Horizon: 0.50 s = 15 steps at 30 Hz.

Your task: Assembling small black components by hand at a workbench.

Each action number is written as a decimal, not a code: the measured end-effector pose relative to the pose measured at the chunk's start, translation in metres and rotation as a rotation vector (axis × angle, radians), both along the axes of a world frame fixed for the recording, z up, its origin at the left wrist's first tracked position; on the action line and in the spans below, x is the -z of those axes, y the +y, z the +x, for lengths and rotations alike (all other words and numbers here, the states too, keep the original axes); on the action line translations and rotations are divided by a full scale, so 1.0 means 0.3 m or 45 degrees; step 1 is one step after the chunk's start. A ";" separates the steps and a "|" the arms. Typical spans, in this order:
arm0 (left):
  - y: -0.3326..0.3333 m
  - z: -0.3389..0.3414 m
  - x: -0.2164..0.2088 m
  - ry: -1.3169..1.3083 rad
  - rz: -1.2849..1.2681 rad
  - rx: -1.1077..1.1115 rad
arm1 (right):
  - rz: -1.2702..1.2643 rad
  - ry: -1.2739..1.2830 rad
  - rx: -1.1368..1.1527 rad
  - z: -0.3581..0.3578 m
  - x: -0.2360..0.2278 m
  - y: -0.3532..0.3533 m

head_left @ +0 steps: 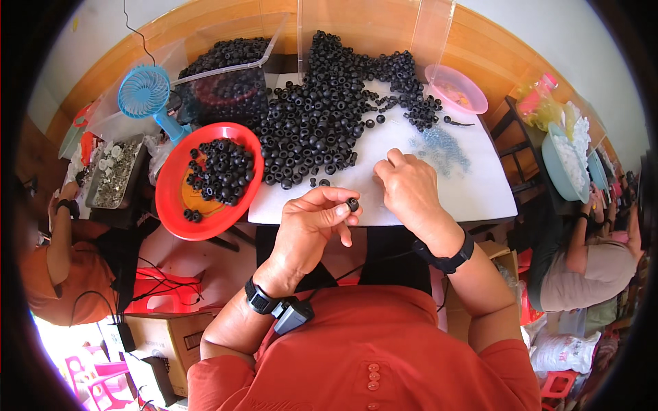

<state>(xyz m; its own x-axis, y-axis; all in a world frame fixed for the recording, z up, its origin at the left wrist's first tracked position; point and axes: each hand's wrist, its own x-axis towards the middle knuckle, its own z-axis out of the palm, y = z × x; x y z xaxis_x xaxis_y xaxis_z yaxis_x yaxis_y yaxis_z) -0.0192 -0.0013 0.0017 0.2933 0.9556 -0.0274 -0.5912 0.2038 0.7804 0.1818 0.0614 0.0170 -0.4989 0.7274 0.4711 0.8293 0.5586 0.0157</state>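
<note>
My left hand (305, 226) is pinching a small round black part with a hole (353, 204) between thumb and forefinger, just off the front edge of the white tabletop (473, 198). To its right, my right hand (411, 188) is lowered over the tabletop with its fingers drawn together; whatever its fingertips hold, if anything, is hidden. Beyond both hands spreads a big heap of similar black parts (308, 130). Tiny clear bluish pieces (442, 149) lie scattered past my right hand. A red basin (166, 205) at the left holds more black parts.
A clear bin (226, 96) of black parts stands at the back left, near a blue handheld fan (144, 92). A pink bowl (473, 103) sits at the far right corner. People work at either side, one beside a metal tray (113, 171), another by a pale blue basin (554, 164).
</note>
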 end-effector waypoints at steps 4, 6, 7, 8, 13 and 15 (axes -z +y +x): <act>-0.006 -0.002 -0.027 0.021 -0.012 -0.005 | 0.182 -0.026 0.018 0.002 0.018 -0.017; -0.014 0.014 -0.067 0.071 0.013 0.006 | 0.205 0.016 0.002 0.005 0.030 -0.021; -0.002 0.022 -0.070 0.073 0.014 0.009 | 0.226 0.055 -0.017 0.007 0.035 -0.021; 0.015 0.027 -0.073 0.082 0.031 0.005 | 0.227 0.057 -0.019 0.008 0.037 -0.021; 0.070 0.058 -0.027 0.173 -0.010 0.008 | 0.141 0.213 -0.104 0.021 0.041 -0.013; 0.070 0.062 -0.027 0.211 -0.021 -0.001 | 0.099 0.368 -0.153 0.032 0.038 -0.012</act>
